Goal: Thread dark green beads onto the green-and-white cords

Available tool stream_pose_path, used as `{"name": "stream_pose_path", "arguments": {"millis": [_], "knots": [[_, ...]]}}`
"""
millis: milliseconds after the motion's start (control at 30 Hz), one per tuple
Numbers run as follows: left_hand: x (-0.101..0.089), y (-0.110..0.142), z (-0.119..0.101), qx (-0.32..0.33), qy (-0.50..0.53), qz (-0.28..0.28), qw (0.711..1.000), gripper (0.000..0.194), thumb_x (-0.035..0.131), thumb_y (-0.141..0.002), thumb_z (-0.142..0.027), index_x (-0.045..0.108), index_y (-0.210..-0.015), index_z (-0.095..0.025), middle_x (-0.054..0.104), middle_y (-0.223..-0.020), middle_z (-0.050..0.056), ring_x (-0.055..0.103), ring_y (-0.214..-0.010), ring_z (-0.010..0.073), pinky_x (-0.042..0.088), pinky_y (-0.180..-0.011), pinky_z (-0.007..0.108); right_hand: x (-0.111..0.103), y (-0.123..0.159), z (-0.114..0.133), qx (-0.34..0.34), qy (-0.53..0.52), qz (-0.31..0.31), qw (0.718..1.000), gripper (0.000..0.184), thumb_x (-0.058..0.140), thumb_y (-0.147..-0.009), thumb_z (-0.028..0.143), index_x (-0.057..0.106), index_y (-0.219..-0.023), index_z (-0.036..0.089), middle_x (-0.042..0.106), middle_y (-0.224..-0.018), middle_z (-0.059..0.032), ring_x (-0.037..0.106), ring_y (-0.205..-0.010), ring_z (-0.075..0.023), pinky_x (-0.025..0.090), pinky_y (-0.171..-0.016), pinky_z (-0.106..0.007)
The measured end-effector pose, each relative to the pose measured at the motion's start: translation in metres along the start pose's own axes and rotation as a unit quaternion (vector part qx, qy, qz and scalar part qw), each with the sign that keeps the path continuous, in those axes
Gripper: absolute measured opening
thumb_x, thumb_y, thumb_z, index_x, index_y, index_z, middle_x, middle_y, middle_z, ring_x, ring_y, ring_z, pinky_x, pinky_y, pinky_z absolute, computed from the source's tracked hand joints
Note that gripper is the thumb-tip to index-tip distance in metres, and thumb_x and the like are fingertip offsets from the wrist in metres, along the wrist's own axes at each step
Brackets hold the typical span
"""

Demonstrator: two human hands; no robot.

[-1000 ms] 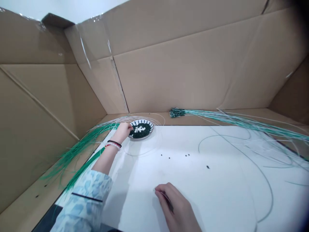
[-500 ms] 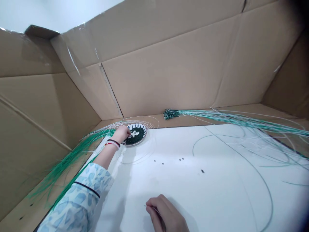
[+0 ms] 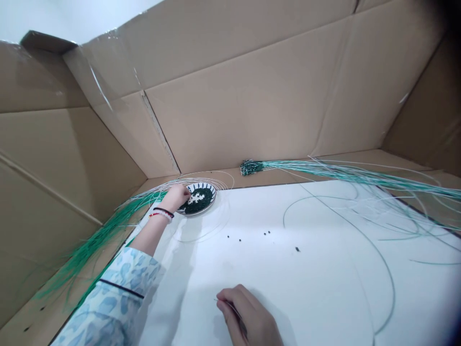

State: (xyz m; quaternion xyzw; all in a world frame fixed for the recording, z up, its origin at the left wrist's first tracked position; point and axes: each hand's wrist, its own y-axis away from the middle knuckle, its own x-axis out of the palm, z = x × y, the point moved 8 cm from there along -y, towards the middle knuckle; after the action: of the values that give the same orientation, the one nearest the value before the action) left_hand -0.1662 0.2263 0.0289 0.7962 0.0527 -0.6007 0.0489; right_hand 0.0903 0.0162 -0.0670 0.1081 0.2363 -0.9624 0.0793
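At the left rim of a small plate (image 3: 212, 185) with a blue-and-white striped edge, my left hand (image 3: 176, 196) is closed in a pinch. Its fingertips touch or hover over the small dark green beads (image 3: 196, 205) in the plate; anything between them is too small to make out. Bare white plate bottom shows among the beads. Low in the view, my right hand (image 3: 250, 317) pinches a thin strand (image 3: 237, 313) between thumb and forefinger. A short tip of it sticks out to the left, and the rest runs back under the palm.
A white board (image 3: 324, 278) bears a few loose dark bits (image 3: 297, 249). Green strands (image 3: 90, 245) lie left. A bundle (image 3: 306, 168) with a dark beaded end lies along the back, its strands trailing right. Cardboard walls (image 3: 245, 105) enclose the back and sides.
The view has shifted slightly, so most things appear a little further left and up. My left hand stays at the plate, and my right hand keeps its pinch on the strand.
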Motion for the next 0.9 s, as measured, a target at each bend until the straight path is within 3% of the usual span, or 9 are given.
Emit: {"name": "stream_pose_path", "arguments": {"millis": [100, 200, 300, 467, 567, 733, 900], "knots": [[-0.013, 0.030, -0.010, -0.018, 0.083, -0.034, 0.996, 0.027, 0.065, -0.096, -0.032, 0.067, -0.118, -0.018, 0.069, -0.121, 0.008, 0.070, -0.100, 0.0254, 0.059, -0.084, 0.044, -0.011, -0.003, -0.005, 0.081, -0.043, -0.018, 0.996, 0.049, 0.043, -0.101, 0.062, 0.071, -0.091, 0.023, 0.073, -0.077, -0.0052, 0.070, -0.068, -0.0195, 0.059, -0.064, -0.025], [-0.012, 0.081, -0.028, -0.015, 0.193, -0.040, 0.980, 0.021, 0.065, -0.097, -0.035, 0.069, -0.102, -0.015, 0.073, -0.095, 0.003, 0.071, -0.080, 0.0192, 0.059, -0.073, 0.038, -0.022, -0.009, -0.006, 0.159, -0.084, -0.027, 0.983, 0.044, 0.058, -0.093, 0.064, 0.074, -0.087, 0.024, 0.072, -0.071, -0.0031, 0.069, -0.064, -0.0194, 0.059, -0.062, -0.024], [0.002, 0.143, -0.045, -0.012, 0.310, -0.034, 0.950, 0.021, 0.063, -0.093, -0.034, 0.072, -0.088, -0.016, 0.065, -0.064, -0.003, 0.065, -0.060, 0.0152, 0.055, -0.067, 0.032, -0.028, -0.019, 0.001, 0.197, -0.139, -0.011, 0.971, 0.031, 0.068, -0.090, 0.054, 0.076, -0.082, 0.025, 0.067, -0.068, -0.0009, 0.065, -0.061, -0.0175, 0.058, -0.059, -0.022], [0.039, 0.217, -0.052, -0.044, 0.456, -0.009, 0.889, 0.024, 0.068, -0.081, -0.042, 0.074, -0.084, -0.019, 0.064, -0.055, -0.003, 0.066, -0.060, 0.0178, 0.055, -0.061, 0.028, -0.034, -0.033, 0.024, 0.185, -0.227, -0.010, 0.956, 0.015, 0.071, -0.090, 0.037, 0.081, -0.090, 0.026, 0.069, -0.081, -0.0012, 0.063, -0.061, -0.0136, 0.058, -0.061, -0.022], [0.060, 0.237, -0.052, -0.067, 0.510, 0.006, 0.858, 0.023, 0.070, -0.080, -0.041, 0.075, -0.082, -0.019, 0.065, -0.056, -0.002, 0.065, -0.058, 0.0174, 0.054, -0.060, 0.028, -0.030, -0.033, 0.034, 0.200, -0.266, 0.001, 0.943, 0.013, 0.076, -0.087, 0.035, 0.082, -0.090, 0.025, 0.070, -0.080, -0.0011, 0.065, -0.066, -0.0142, 0.058, -0.065, -0.023], [0.079, 0.259, -0.055, -0.121, 0.621, -0.011, 0.775, 0.018, 0.080, -0.076, -0.040, 0.078, -0.075, -0.022, 0.064, -0.056, -0.003, 0.061, -0.056, 0.0142, 0.051, -0.058, 0.023, -0.017, -0.019, 0.038, 0.269, -0.285, 0.020, 0.920, 0.016, 0.081, -0.083, 0.036, 0.080, -0.094, 0.024, 0.073, -0.072, 0.0004, 0.069, -0.069, -0.0159, 0.058, -0.070, -0.025], [0.078, 0.273, -0.054, -0.146, 0.639, -0.031, 0.754, 0.020, 0.085, -0.070, -0.041, 0.079, -0.070, -0.022, 0.064, -0.054, -0.003, 0.060, -0.054, 0.0148, 0.050, -0.058, 0.024, -0.006, -0.011, 0.042, 0.247, -0.232, 0.054, 0.939, 0.013, 0.074, -0.089, 0.036, 0.077, -0.086, 0.023, 0.074, -0.076, -0.0004, 0.068, -0.072, -0.0165, 0.056, -0.070, -0.024]]}}
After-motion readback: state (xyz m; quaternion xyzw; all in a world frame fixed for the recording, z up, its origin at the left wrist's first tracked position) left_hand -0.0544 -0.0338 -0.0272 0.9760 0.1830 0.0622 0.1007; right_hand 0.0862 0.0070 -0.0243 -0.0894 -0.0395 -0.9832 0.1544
